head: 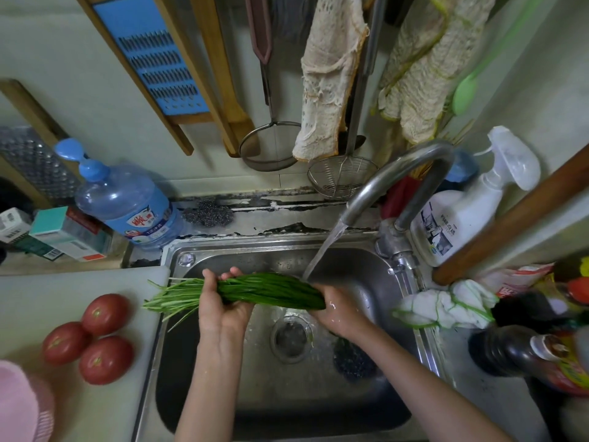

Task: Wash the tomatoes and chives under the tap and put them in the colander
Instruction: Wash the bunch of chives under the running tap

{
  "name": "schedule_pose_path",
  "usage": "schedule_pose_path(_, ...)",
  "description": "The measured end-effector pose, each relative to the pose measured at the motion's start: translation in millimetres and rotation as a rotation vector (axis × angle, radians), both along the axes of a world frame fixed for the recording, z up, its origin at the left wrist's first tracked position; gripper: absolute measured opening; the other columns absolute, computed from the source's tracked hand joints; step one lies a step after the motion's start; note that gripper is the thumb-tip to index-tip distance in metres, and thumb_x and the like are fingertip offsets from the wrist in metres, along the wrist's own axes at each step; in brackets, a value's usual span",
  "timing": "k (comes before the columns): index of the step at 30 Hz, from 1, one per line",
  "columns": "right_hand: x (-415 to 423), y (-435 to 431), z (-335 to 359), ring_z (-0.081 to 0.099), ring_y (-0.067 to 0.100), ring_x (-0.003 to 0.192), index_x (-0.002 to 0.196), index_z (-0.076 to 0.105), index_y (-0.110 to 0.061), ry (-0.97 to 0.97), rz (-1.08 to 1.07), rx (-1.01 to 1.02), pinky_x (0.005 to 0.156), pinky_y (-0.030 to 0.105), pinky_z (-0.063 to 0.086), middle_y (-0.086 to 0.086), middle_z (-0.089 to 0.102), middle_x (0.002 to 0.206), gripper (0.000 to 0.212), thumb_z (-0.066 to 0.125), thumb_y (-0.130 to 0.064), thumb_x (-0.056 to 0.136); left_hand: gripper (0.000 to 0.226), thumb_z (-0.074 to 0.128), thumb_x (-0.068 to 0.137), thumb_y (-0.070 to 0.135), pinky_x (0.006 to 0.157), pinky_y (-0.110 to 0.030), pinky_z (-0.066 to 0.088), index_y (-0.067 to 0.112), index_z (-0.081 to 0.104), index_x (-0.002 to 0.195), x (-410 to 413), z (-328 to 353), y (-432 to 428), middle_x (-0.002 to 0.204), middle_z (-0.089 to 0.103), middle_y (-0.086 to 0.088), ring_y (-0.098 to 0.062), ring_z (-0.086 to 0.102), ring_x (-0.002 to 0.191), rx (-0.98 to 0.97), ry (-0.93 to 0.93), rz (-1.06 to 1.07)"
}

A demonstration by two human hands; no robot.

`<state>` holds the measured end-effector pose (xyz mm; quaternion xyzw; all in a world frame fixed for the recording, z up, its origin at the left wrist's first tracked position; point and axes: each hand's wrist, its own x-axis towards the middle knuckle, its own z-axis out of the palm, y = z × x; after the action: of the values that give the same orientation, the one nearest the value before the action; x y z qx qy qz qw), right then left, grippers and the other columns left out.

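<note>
The chives [255, 290] lie level over the sink [366, 260], both hands clamped on them: left hand [220, 306] near the pale stalks, right hand [339, 309] at the leaf tips. Tap [401, 173] water strikes the bunch (right of middle). Three tomatoes [89, 338] sit on the left worktop [28, 298].

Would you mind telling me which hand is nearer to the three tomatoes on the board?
Left. The left hand grips the chives nearest the tomatoes; the right hand is farther right, over the sink.
</note>
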<state>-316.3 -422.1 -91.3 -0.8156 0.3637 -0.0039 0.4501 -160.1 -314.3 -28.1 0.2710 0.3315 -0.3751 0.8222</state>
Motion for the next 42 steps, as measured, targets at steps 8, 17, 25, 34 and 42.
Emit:
schedule_pose_path(8, -4.0, -30.2, 4.3, 0.057, 0.005, 0.051, 0.104, 0.067, -0.016, 0.091, -0.164, 0.200, 0.047, 0.017, 0.041, -0.002, 0.061, 0.067, 0.023, 0.059, -0.005, 0.086, 0.031, 0.054, 0.093, 0.039, 0.079, -0.051, 0.049, 0.019, 0.047, 0.070, 10.1, 8.8, 12.1, 0.050, 0.049, 0.007, -0.009, 0.058, 0.059, -0.004, -0.037, 0.037)
schedule_pose_path(17, 4.5, -18.2, 3.5, 0.047, 0.013, 0.034, 0.056, 0.047, -0.007, -0.287, -0.886, 0.988, 0.042, 0.024, 0.042, 0.004, 0.047, 0.042, 0.033, 0.050, 0.007, 0.087, 0.033, 0.051, 0.095, 0.037, 0.043, -0.034, 0.054, 0.018, 0.046, 0.069, 22.2, 8.7, 26.9, 0.048, 0.048, 0.007, -0.008, 0.056, 0.061, 0.049, -0.053, 0.127)
schedule_pose_path(25, -2.0, 4.6, -25.1, 0.060, 0.029, 0.087, 0.103, 0.063, -0.006, -0.027, -1.109, 0.865, 0.073, 0.038, 0.051, 0.017, 0.065, 0.102, 0.023, 0.057, -0.023, 0.089, 0.024, 0.058, 0.091, 0.038, 0.101, -0.039, 0.046, 0.021, 0.050, 0.077, 10.0, 0.9, 9.7, 0.062, 0.050, 0.007, -0.009, 0.056, 0.065, 0.117, -0.075, 0.242)
schedule_pose_path(34, 48.7, 43.2, 27.9, 0.067, 0.033, 0.096, 0.116, 0.058, 0.001, -0.498, -0.854, 1.532, 0.076, 0.040, 0.056, 0.024, 0.066, 0.113, 0.065, 0.058, -0.055, 0.084, 0.030, 0.052, 0.094, 0.041, 0.072, -0.034, 0.053, 0.019, 0.047, 0.074, -40.2, 8.6, -12.2, 0.060, 0.053, 0.008, -0.006, 0.059, 0.056, 0.144, -0.108, 0.069)
schedule_pose_path(42, 66.3, 15.7, 14.2, 0.060, 0.024, 0.060, 0.076, 0.054, -0.005, -0.426, -1.125, 1.383, 0.069, 0.042, 0.053, 0.011, 0.062, 0.058, 0.019, 0.048, -0.006, 0.094, 0.031, 0.051, 0.095, 0.037, 0.083, -0.034, 0.050, 0.018, 0.047, 0.071, -41.7, 1.1, 18.5, 0.048, 0.050, 0.006, -0.008, 0.051, 0.061, 0.115, -0.110, 0.051)
